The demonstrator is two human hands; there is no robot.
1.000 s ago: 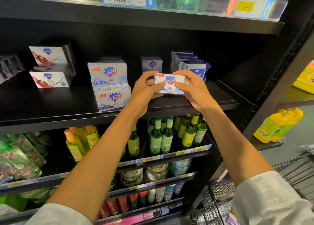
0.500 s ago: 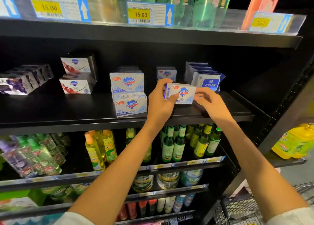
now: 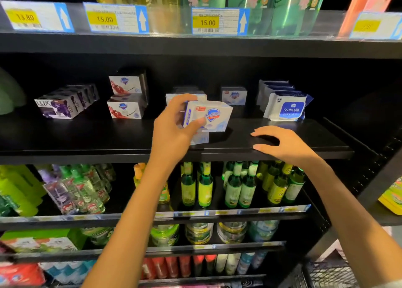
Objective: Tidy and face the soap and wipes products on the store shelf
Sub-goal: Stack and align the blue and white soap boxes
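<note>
While the left hand (image 3: 174, 126) grips one white-and-blue Safeguard soap box (image 3: 208, 119), tilted and lifted above the black shelf (image 3: 87, 139), the right hand (image 3: 282, 144) rests on the shelf's front edge with fingers spread and holding nothing. Behind the held box sits a partly hidden stack of matching boxes (image 3: 196, 96) (count unclear). One more blue box (image 3: 234, 95) stands farther back, two red-patterned Safeguard boxes (image 3: 127, 98) are stacked at left, and a row of wipes packs (image 3: 287, 107) stands at right.
</note>
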